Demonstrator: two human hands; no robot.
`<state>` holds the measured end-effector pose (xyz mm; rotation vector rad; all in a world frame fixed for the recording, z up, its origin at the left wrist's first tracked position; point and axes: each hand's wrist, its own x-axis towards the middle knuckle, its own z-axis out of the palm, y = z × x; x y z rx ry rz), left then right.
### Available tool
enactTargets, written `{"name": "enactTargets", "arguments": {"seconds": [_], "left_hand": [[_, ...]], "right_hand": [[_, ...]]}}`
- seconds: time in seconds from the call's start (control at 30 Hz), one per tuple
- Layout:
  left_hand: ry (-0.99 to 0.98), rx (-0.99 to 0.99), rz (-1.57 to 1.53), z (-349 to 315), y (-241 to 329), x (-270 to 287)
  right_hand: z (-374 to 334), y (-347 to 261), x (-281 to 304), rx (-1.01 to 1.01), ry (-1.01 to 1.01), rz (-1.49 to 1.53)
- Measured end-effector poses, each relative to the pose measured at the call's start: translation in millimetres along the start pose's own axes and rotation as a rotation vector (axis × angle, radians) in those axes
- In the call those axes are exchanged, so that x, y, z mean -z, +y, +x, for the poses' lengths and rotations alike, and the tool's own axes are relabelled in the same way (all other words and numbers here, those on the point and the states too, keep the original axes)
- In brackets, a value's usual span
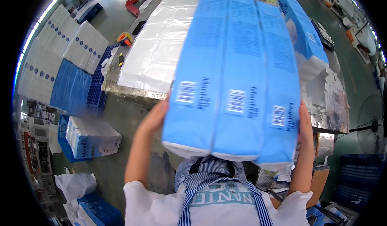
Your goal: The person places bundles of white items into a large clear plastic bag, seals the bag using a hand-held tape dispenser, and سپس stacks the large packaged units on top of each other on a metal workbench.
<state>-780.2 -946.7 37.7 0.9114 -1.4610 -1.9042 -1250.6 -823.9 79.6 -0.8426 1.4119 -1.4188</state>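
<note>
Three long blue soft packages [238, 73] lie side by side in a block, printed with barcodes and with white undersides along the near edge. My left hand [157, 113] presses on the block's left side, and my right hand [304, 123] on its right side. Between them they hold it over the near edge of the table, its near end overhanging toward my body. The fingertips are partly hidden by the packages. Left of the block, white plastic-wrapped packs [161, 44] lie on the table. Another blue package [300, 28] lies to the right.
An orange-and-blue tape roll [124, 39], a yellow-black cutter [121, 59] and a black phone [139, 27] lie on the table's left. A scale-like device [323, 34] is at the right. White cartons [38, 67] stand on the floor left. A fan [373, 125] stands right.
</note>
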Motion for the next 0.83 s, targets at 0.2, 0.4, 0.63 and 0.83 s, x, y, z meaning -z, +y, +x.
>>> {"name": "enactTargets", "arguments": {"seconds": [0.2,0.4,0.63,0.83], "left_hand": [[0.012,-0.174,-0.078,25,-54,-15],[-0.066,-0.208,0.32,42,-40,55],[0.661,0.067,1.186,95,-99,199],[0.453,0.286,1.256,115,-115,229]], "right_hand": [[-12,-3,-28,-0.029,0.206,-0.426],[-13,7,-40,0.122,0.481,-1.099],[-18,3,-62,0.073,0.488,-1.056],[-17,6,-56,0.029,0.543,-1.016]]}}
